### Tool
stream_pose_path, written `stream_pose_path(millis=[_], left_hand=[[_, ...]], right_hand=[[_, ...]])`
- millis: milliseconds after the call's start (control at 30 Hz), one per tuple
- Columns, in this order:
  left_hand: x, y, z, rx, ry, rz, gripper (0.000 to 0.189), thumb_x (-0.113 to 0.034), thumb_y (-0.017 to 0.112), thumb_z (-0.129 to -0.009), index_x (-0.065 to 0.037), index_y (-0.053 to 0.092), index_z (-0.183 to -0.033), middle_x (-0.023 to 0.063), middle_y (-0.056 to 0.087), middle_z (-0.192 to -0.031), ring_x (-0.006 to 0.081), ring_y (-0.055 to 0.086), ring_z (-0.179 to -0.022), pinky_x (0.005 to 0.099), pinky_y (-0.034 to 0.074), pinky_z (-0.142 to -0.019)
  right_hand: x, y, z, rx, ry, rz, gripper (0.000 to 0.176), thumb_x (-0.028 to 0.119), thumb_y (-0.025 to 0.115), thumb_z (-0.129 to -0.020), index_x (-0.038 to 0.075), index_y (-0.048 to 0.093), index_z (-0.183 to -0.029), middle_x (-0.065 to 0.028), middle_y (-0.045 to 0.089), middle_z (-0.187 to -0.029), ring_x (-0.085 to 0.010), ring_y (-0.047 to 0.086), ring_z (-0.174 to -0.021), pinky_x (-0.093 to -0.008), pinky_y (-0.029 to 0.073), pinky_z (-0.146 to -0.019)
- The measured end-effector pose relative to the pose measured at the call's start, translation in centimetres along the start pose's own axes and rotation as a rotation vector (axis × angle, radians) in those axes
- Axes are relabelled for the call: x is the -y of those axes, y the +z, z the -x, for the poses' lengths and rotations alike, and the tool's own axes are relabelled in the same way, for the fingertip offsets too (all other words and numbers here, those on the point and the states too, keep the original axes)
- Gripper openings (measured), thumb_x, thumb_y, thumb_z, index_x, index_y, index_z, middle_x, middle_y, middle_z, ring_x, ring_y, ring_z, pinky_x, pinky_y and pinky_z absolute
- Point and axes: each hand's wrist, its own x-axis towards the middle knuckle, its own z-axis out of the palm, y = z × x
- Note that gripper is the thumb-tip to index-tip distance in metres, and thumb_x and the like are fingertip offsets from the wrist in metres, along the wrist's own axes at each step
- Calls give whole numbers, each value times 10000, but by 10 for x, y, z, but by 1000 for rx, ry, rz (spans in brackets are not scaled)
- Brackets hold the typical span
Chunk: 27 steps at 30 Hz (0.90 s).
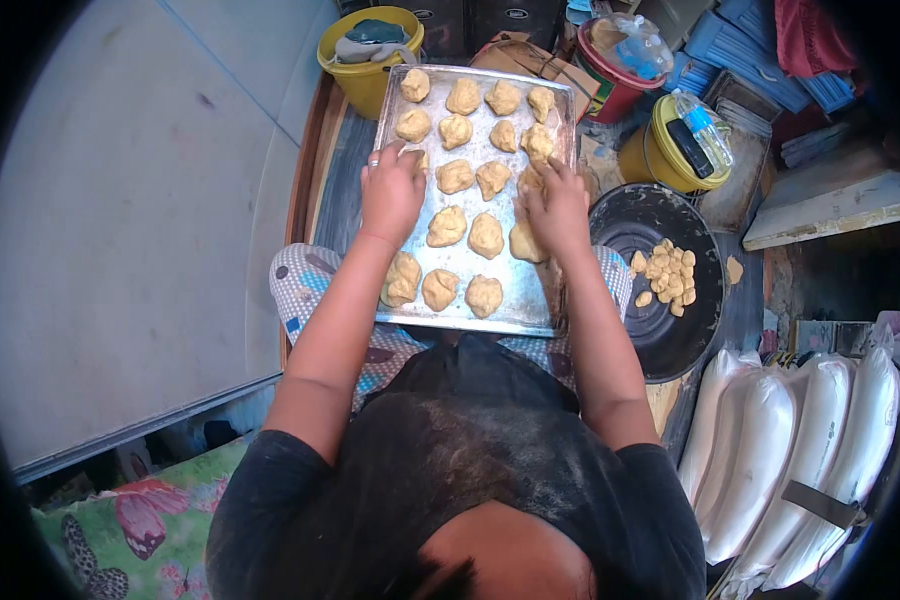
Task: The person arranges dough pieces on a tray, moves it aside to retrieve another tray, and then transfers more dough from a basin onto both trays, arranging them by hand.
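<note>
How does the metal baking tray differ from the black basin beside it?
The metal baking tray is rectangular and silvery, while the black basin is round and dark. The tray carries larger dough lumps spaced in rough rows; the basin holds smaller dough pieces, mostly clustered together. Both contain yellowish dough.

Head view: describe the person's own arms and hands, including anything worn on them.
Short, dark sleeves leave both forearms bare. The left hand is ungloved, with what looks like a pale ring on one finger and a thin reddish line, perhaps a string, at the wrist. The right hand is also ungloved, with no ring visible.
</note>
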Motion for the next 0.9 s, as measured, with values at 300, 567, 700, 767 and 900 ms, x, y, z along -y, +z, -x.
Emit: stream_pose_path(millis=[300, 567, 700, 767, 900], left_hand=[[-7, 46, -108, 147, 77, 190, 311, -141, 644, -780, -82, 650, -1085, 152, 611, -1106, 353, 573, -1046, 435, 456, -896], [-3, 83, -150, 333, 62, 36, 454, -203, 699, -743, -79, 604, -1169, 200, 604, -1091, 358, 581, -1037, 426, 464, -908], [17, 58, -149, 20, 63, 128, 406, -189, 684, -736, -95, 636, -1128, 157, 602, -1109, 318, 554, -1083, 426, 464, -907], [37, 67, -153, 10, -170, 57, 391, -168, 685, -736, -86, 648, -1116, 157, 606, -1113, 324, 564, -1063, 421, 462, -914], [51, 82, -161, 118, -76, 188, 365, -143, 692, -750, -56, 659, -1103, 174, 613, -1101, 335, 546, -1090, 393, 434, -953]], right_hand=[[-16, 33, -133, 38, 14, 143, 328, 200, 586, -809, 187, 664, -1127, -89, 617, -1102, -295, 542, -1078, -454, 400, -902], [-5, 56, -167, 328, 36, 183, 497, 140, 600, -762, 234, 595, -1251, -50, 629, -1175, -290, 496, -1169, -515, 307, -955], [-37, 41, -157, 6, 152, 55, 564, 203, 676, -725, 148, 563, -1275, -144, 587, -1196, -285, 479, -1192, -458, 362, -996], [-47, 44, -153, 69, 216, 18, 551, 192, 706, -702, 95, 587, -1231, -185, 576, -1189, -306, 498, -1166, -418, 403, -989], [-64, 68, -163, 37, 122, -85, 459, 150, 715, -692, 51, 643, -1135, -195, 575, -1178, -353, 557, -1075, -382, 443, -954]])
